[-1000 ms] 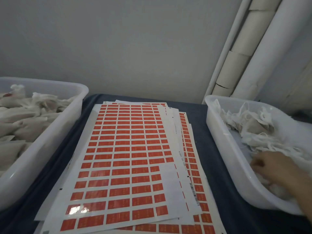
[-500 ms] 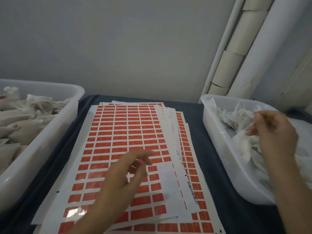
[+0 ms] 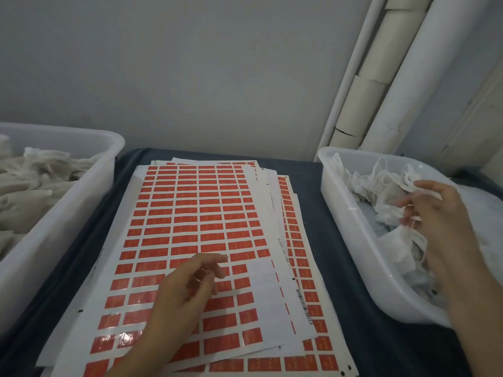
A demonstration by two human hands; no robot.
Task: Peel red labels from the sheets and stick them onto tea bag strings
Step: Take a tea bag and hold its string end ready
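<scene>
Across dark table (image 3: pixel 337 268), label sheets (image 3: pixel 190 213) under my left hand (image 3: pixel 179 300), fingers loosely spread, holding nothing. Right bin (image 3: pixel 353 240): right hand (image 3: pixel 435 213) pinches tea bag string (image 3: pixel 420 242), lower than half-second ago.

Two white tubs (image 3: pixel 351 221) flank one stack of label sheets (image 3: pixel 190 213); two hands (image 3: pixel 185 292) show.
</scene>
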